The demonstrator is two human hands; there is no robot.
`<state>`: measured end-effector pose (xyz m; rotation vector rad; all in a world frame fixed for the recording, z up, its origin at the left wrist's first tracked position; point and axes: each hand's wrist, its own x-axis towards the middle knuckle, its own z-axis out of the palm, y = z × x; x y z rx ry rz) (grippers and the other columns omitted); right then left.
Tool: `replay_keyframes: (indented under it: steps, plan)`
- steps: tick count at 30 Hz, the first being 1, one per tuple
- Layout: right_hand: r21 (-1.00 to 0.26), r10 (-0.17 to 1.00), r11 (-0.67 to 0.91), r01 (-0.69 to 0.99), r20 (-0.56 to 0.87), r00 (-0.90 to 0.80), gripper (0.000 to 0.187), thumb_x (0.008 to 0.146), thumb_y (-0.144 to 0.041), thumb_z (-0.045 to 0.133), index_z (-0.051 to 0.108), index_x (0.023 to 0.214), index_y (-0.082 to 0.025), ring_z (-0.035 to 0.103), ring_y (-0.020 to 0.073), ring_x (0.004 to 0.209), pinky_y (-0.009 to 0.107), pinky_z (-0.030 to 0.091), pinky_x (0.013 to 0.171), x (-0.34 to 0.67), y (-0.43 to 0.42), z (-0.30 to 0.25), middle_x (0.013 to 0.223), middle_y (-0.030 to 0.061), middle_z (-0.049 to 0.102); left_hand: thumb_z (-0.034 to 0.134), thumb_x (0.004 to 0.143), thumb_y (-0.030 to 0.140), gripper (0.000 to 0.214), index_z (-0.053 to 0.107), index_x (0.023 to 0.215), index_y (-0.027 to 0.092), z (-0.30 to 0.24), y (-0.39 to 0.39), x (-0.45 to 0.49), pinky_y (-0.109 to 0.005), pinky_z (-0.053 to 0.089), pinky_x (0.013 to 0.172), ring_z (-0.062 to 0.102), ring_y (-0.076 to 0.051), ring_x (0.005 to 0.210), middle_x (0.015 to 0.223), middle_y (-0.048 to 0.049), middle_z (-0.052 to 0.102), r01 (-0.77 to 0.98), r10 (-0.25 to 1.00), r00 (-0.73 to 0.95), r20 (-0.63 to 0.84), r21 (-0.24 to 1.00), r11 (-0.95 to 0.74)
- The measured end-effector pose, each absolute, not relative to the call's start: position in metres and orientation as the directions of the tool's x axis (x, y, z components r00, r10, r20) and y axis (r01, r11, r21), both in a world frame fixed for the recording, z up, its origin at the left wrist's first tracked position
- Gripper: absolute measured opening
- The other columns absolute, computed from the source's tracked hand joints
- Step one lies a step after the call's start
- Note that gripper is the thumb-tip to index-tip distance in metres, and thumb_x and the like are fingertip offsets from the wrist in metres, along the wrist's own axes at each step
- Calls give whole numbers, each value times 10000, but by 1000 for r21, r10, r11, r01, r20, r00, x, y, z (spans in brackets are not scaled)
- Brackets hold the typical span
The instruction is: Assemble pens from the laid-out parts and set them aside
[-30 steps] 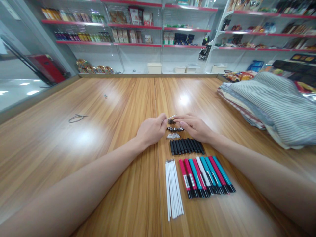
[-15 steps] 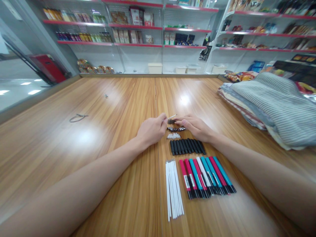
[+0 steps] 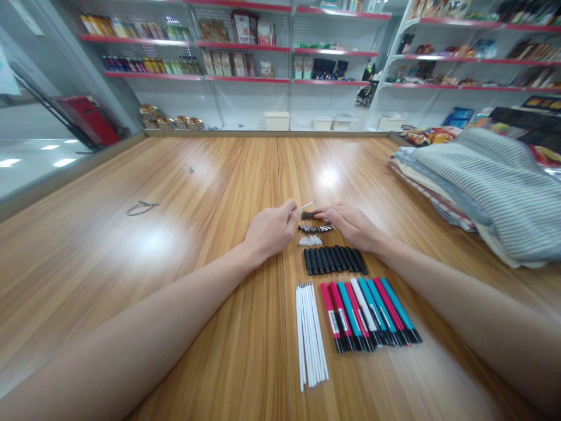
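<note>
The left hand is closed, its fingers pinching a thin stick that points up and to the right. The right hand is held low, fingers loosely stretched to the edge of the dark bits on the table — whether it grips any, I cannot tell. Nearer lie metal tips, white bits and black tubes, then white rods beside coloured tubes.
</note>
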<state>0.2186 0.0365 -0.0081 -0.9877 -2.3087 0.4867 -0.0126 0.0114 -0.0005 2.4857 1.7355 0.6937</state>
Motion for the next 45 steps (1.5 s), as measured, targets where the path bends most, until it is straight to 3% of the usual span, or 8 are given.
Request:
replay_keyframes:
  steps: [6,17,23,31,35,40,45]
  plan:
    - [-522,754,653,549,376,-539,472,1017,-405,296,701,1101,-178,589,172,1131,357,405,1038,220,36,-9,1193,42,664,301,979,387,321,563,926,208,-2,15,-14,-268,351,594,596,-183,697,824,-54,670,844,893,201,403,391,-367]
    - [-548,765,641,537,405,-501,505,1015,-445,275,710,1101,-203,605,179,1102,340,422,1020,220,37,-9,1138,44,679,347,962,385,286,587,944,231,4,12,-12,-268,434,694,649,-195,790,892,-49,709,795,922,213,324,491,-356]
    - [-494,744,667,558,403,-533,500,1017,-425,280,720,1078,-196,598,181,1104,342,421,1014,220,37,-10,1157,44,669,347,961,395,293,590,944,232,5,11,-12,-264,434,684,649,-193,777,871,-46,709,789,920,227,319,493,-366]
    - [-471,786,613,635,451,-424,507,999,-449,336,750,925,-165,654,178,964,308,474,920,222,40,-13,1008,59,714,332,969,402,305,577,935,225,1,14,-14,-265,408,648,621,-182,732,869,-48,693,781,900,257,352,473,-408]
    - [-477,803,584,656,454,-386,497,995,-451,345,747,935,-165,663,171,918,294,490,868,223,41,-13,971,58,719,330,972,385,289,553,891,220,-1,15,-15,-262,386,627,605,-174,727,858,-34,679,773,881,283,380,453,-444]
    - [-432,773,630,646,428,-468,454,1002,-396,345,743,999,-179,638,174,1029,312,457,958,223,44,-12,1079,39,705,335,972,372,279,540,869,213,-1,15,-14,-263,367,609,593,-166,713,847,-31,670,774,876,291,385,443,-452]
    - [-380,763,633,675,453,-460,363,968,-325,432,759,887,-188,658,162,970,303,474,922,222,42,-11,1037,18,719,326,973,375,286,537,867,214,-1,15,-14,-265,379,630,587,-167,733,857,-32,661,766,874,292,388,452,-457]
